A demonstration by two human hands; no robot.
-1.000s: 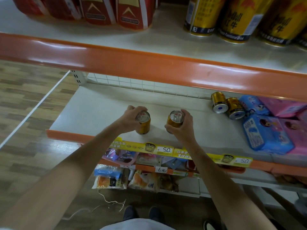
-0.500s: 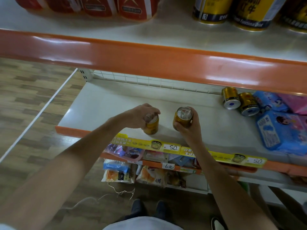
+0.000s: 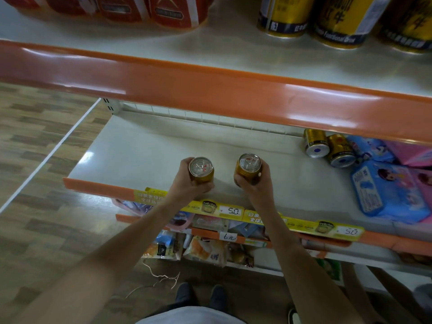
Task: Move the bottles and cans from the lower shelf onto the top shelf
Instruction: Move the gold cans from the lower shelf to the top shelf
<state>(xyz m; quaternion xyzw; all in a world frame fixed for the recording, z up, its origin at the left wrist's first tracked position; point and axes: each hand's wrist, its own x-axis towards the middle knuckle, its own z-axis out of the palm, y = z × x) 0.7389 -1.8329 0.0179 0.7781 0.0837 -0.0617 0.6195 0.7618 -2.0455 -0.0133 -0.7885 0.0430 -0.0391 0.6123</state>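
My left hand (image 3: 187,183) grips a small gold can (image 3: 201,170) from the side, its silver top facing the camera. My right hand (image 3: 256,187) grips a second gold can (image 3: 248,169) the same way. Both cans are held just above the front of the lower shelf (image 3: 145,155). Two more gold cans (image 3: 316,143) (image 3: 341,150) lie on their sides at the back right of that shelf. The top shelf (image 3: 210,50) above has an orange front rail and carries large yellow cans (image 3: 285,17) at the right.
Red packages (image 3: 173,12) stand at the top shelf's left. Blue and pink packets (image 3: 392,190) fill the lower shelf's right end. Yellow price tags (image 3: 229,210) line its front edge. Snack bags (image 3: 205,251) sit on a shelf below. Wood floor lies to the left.
Both hands have shifted their hold on the cans and raised them slightly, tipping the tops toward the camera. The left hand moved from over its can's top to its side.
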